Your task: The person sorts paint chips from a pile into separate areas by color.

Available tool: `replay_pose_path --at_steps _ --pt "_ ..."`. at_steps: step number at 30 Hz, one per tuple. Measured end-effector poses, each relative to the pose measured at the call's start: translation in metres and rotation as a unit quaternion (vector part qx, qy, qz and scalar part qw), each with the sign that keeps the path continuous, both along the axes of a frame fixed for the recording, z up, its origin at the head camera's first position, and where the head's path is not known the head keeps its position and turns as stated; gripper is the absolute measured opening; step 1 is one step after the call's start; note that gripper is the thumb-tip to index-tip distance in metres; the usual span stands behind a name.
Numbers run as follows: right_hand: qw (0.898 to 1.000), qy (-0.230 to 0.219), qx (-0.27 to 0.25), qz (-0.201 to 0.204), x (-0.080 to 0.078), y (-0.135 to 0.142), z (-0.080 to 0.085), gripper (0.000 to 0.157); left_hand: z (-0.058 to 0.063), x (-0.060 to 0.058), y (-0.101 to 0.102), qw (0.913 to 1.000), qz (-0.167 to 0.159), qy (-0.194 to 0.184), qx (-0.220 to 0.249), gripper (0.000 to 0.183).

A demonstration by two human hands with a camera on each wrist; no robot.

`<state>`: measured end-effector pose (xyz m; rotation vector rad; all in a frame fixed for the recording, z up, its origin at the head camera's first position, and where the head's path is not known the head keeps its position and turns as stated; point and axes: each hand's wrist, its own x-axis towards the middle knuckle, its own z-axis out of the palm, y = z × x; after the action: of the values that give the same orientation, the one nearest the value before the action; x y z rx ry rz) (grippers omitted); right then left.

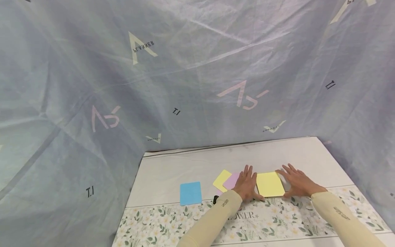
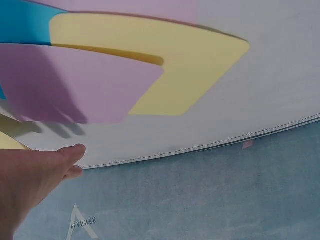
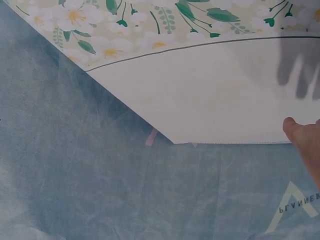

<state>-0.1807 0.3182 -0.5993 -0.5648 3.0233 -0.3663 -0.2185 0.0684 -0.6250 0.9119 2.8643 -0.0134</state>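
Observation:
A yellow square card (image 1: 270,185) lies flat on the table between both hands, with a thin dark edge along its front side. My left hand (image 1: 246,185) is at its left side, fingers spread and pointing away from me, thumb by the near left corner. On the opposite side, my right hand (image 1: 297,181) has its fingers spread too, with thumb and fingertips close to the card's right edge. In the left wrist view, the left hand (image 2: 35,175) appears beside a pink card (image 2: 85,85). Only part of the right hand (image 3: 306,145) enters the right wrist view.
Left of the hands, a second yellow card (image 1: 223,179) lies partly under the pink one. Farther left is a blue square card (image 1: 190,193). A small black object (image 1: 215,199) sits by the left sleeve. Grey-blue fabric (image 1: 197,85) hangs behind the flower-printed tablecloth (image 1: 166,223).

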Motion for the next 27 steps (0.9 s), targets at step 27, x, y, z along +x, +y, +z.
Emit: replay_pose_path --at_steps 27 --pt "0.999 -0.035 -0.001 -0.008 -0.0067 -0.0042 -0.0063 0.105 0.0011 -0.0059 0.0081 0.9984 0.008 0.018 -0.053 0.110"
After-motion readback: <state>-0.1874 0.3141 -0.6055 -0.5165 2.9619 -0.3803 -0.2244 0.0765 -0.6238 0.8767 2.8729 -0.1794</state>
